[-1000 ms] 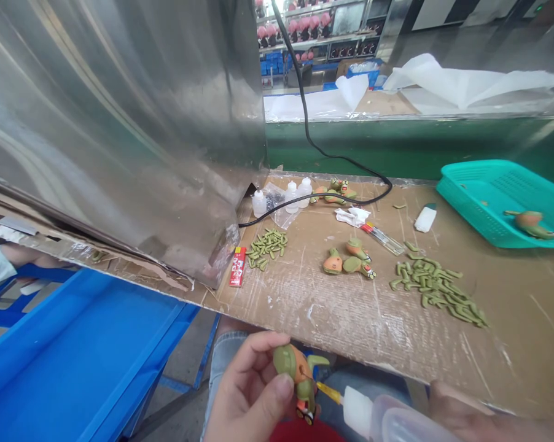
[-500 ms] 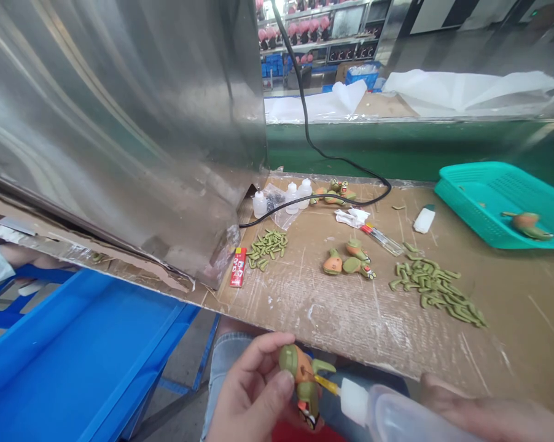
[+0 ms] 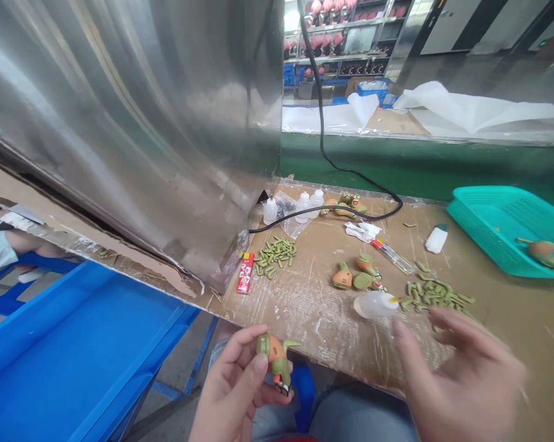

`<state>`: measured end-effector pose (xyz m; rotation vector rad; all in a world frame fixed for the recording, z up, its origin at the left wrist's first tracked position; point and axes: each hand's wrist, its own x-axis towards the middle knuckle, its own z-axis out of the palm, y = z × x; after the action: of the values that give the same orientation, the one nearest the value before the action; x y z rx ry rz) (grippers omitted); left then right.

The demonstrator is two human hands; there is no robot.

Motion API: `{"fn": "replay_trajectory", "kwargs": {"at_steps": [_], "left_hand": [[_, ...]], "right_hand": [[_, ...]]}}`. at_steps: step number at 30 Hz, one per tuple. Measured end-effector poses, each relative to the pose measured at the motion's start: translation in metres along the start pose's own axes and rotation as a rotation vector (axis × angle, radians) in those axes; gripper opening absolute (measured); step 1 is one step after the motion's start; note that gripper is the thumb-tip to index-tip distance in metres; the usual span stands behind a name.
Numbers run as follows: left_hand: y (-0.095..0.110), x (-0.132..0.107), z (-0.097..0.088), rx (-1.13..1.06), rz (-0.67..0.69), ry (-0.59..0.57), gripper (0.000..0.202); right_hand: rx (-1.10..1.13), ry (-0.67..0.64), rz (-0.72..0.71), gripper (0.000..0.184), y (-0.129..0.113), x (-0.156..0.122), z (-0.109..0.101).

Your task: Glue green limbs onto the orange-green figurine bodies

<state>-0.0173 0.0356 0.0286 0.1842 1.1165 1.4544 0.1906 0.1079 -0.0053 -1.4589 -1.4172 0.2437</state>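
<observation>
My left hand (image 3: pixel 237 387) pinches a small orange-and-green toy figure (image 3: pixel 276 357) by its green end, just off the table's near edge. One green arm-like piece sticks out from the figure's right side. My right hand (image 3: pixel 465 374), blurred by motion, holds nothing, its thumb and fingers apart. Just beyond it a soft plastic glue bottle (image 3: pixel 376 304) with a yellow tip lies on its side on the cardboard. Under and behind my right fingers spreads a pile of small green pieces (image 3: pixel 436 296). Several similar figures (image 3: pixel 343 276) lie behind the bottle.
A turquoise basket (image 3: pixel 470 212) with a figure inside stands at the right. Another green pile (image 3: pixel 276 255) lies beside a red packet (image 3: pixel 245 274). A black cable (image 3: pixel 323 209) crosses the back; a metal panel (image 3: pixel 143 123) rises at left above a blue tray (image 3: pixel 74 344).
My right hand has let go of the glue bottle, which now lies on the table. The figure stays in my left hand, its body now apart from the yellow tip. The view has shifted slightly.
</observation>
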Motion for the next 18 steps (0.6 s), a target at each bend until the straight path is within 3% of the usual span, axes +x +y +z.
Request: {"fn": "replay_trajectory", "kwargs": {"at_steps": [2,4,5,9,11,14,18], "left_hand": [[0.001,0.001,-0.001,-0.008,0.024,0.019,0.021],[0.001,0.001,-0.001,-0.015,0.041,0.025,0.021],[0.001,0.001,-0.001,-0.019,0.043,0.024,0.021],[0.002,-0.002,-0.004,-0.033,0.029,0.027,0.023],[0.003,-0.002,-0.008,-0.036,0.029,0.054,0.025],[0.005,-0.002,-0.015,-0.023,0.049,0.101,0.027],[0.004,0.002,-0.017,-0.009,0.052,0.115,0.027]], "right_hand": [[-0.014,-0.098,-0.246,0.024,-0.022,-0.001,0.005],[0.030,-0.443,-0.468,0.016,-0.040,0.002,0.028],[0.047,-0.536,-0.510,0.013,-0.045,0.004,0.044],[0.007,-0.652,-0.532,0.013,-0.045,0.016,0.114],[-0.039,-0.675,-0.521,0.009,-0.041,0.019,0.136],[-0.108,-0.712,-0.502,0.006,-0.035,0.021,0.148],[-0.150,-0.776,-0.511,0.007,-0.030,0.019,0.143]]}}
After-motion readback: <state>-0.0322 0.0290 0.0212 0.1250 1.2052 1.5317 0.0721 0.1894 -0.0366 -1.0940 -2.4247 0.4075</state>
